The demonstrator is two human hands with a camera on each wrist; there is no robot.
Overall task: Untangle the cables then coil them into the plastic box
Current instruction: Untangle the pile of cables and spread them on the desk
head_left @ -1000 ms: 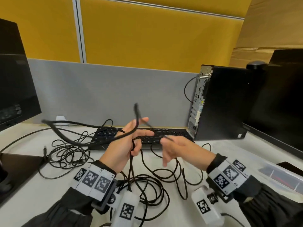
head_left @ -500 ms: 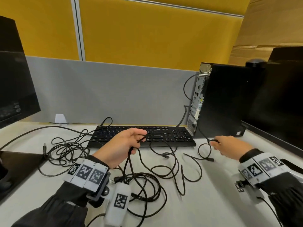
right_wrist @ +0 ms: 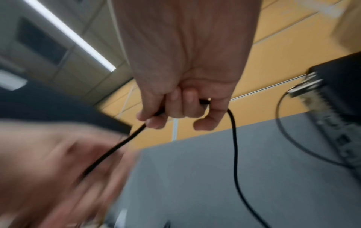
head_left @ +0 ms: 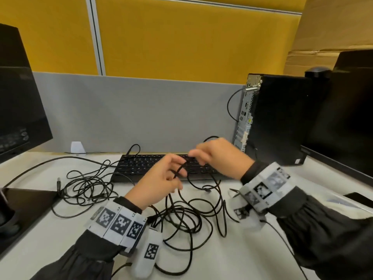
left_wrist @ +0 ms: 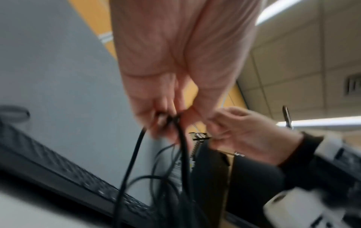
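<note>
A tangle of thin black cables (head_left: 187,217) lies on the white desk in front of the keyboard, with a second loose heap (head_left: 86,186) further left. My left hand (head_left: 161,182) is raised over the tangle and grips a bunch of strands (left_wrist: 175,138) that hang down from its curled fingers. My right hand (head_left: 218,156) is just right of it, over the keyboard, fingers curled round one black cable (right_wrist: 125,141) that runs across to the left hand. The other side of that cable (right_wrist: 234,146) drops from the fist. The two hands almost touch.
A black keyboard (head_left: 141,164) lies behind the hands. A black computer tower (head_left: 278,120) stands at the right, with a monitor (head_left: 347,118) beyond it. Another monitor (head_left: 18,106) and its base (head_left: 24,207) are at the left. A clear plastic edge (head_left: 343,201) shows far right.
My right hand was out near the tower holding a cable half a second ago; it has swung back left and up to meet the left hand, which has risen slightly with its strands.
</note>
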